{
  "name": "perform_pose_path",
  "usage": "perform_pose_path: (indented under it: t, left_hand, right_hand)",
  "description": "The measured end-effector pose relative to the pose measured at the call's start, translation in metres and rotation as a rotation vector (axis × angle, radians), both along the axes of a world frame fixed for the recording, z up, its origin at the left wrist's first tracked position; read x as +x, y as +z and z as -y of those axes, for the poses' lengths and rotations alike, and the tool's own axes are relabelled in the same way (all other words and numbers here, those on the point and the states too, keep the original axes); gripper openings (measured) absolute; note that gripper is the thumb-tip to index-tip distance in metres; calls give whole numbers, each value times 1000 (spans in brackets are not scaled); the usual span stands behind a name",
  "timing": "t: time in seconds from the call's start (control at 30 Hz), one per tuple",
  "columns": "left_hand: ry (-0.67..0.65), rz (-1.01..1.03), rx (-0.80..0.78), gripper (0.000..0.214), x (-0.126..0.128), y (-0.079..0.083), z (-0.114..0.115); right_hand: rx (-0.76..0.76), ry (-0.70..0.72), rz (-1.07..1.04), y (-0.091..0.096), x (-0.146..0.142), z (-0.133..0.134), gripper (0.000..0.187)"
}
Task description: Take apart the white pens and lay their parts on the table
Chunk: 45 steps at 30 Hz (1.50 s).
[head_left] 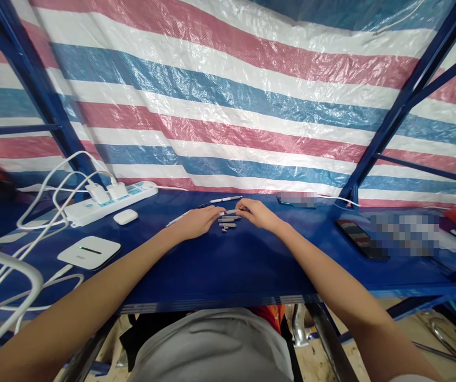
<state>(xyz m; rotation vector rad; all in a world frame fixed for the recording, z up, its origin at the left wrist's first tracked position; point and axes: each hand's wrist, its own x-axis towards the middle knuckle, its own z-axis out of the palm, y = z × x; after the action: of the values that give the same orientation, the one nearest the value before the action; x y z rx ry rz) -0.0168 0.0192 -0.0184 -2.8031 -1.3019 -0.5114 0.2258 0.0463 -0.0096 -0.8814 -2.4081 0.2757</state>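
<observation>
Holding: the right hand (257, 214) pinches the right end of a short grey tube (231, 211) between thumb and fingertips, just above the table top.
Left hand: the left hand (199, 220) lies palm down with its fingers curled toward the tube's left end; the tips meet it, but I cannot tell whether they grip it or only touch it.
Tube's place: over the far middle of the blue table (231, 265), lying crosswise between the two hands.
Loose pieces: a few more small grey pieces (227, 225) lie on the table just in front of the held tube, close together and roughly parallel to it.
Pens: a white pen (226, 199) lies just behind the hands; a second slim pen (176, 218) shows beside the left wrist, partly hidden by it.
Earbud case: a small white rounded case (125, 216) sits well to the left of the left hand.
Power strip: a long white power strip (108, 202) lies behind the case, with two white plugs in it and white cables (49, 185) looping off to the left.
Flat box: a white flat box (88, 252) with a small green light sits nearer the table's front left.
Phone: a dark phone (361, 240) lies face up, well to the right of the right hand.
Backdrop: a red, white and blue striped tarp (228, 106) hangs behind the table, inside a blue metal frame (403, 101).
</observation>
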Motion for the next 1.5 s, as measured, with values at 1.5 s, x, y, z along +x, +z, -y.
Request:
perform_pose_path:
  t: [1.5]
  left_hand:
    - [226,6,-21,29,-9,3,-9]
  right_hand:
    - [-223,-280,-101,-22,23,-31,22]
